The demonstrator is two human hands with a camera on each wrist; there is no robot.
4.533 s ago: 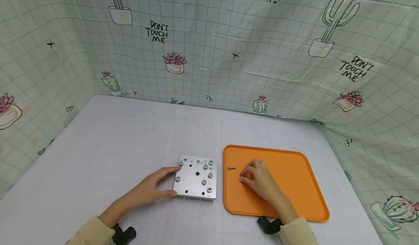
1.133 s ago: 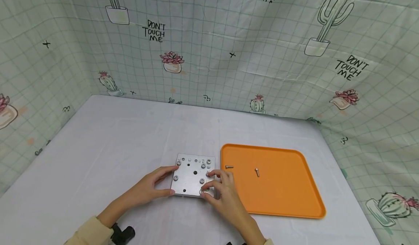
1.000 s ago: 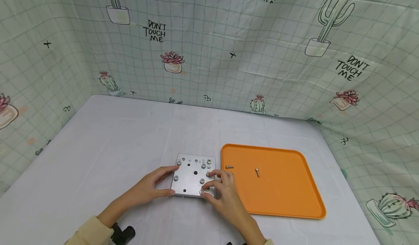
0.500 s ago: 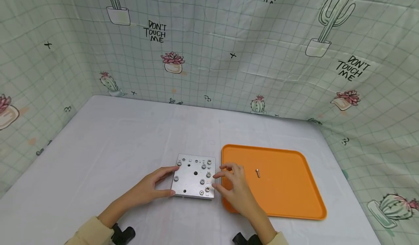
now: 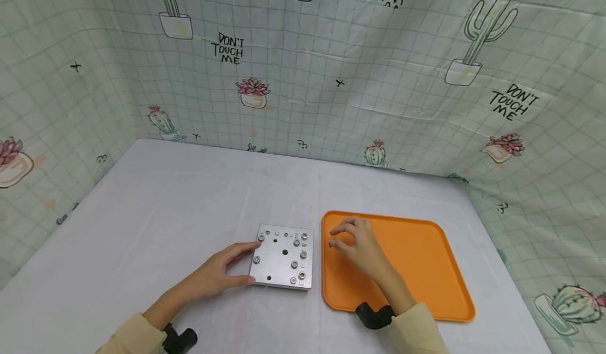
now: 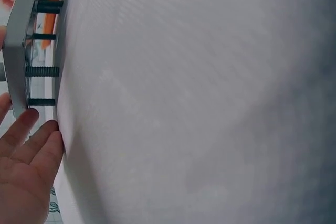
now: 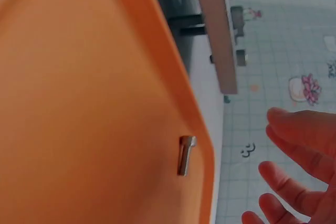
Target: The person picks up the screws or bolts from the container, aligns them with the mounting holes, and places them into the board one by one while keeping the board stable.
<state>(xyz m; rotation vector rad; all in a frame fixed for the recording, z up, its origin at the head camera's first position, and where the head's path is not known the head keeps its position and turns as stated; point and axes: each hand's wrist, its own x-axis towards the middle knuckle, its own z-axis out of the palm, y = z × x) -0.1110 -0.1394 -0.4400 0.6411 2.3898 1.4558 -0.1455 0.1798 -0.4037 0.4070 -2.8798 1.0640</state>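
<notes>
My left hand (image 5: 222, 270) holds the square metal plate (image 5: 279, 267) by its left side, index finger at the upper edge and thumb at the near corner. Socket-head screws stand in several of the plate's holes. In the left wrist view, threaded screw shanks (image 6: 43, 71) stick out beneath the plate (image 6: 20, 45). Over the left part of the orange tray (image 5: 421, 270) hovers my right hand (image 5: 362, 246), thumb and index finger apart. The right wrist view shows a loose screw (image 7: 185, 156) on the tray, apart from the right hand's fingers (image 7: 289, 182).
White cloth (image 5: 199, 185) covers the table. Just right of the plate lies the tray, its raised rim (image 5: 379, 215) facing a narrow gap. A printed curtain (image 5: 303, 112) hangs behind and at both sides.
Earlier my right hand took a screw from the tray and set it in the plate's near right hole. It has let go and moved right, back over the tray. The left hand stays put.
</notes>
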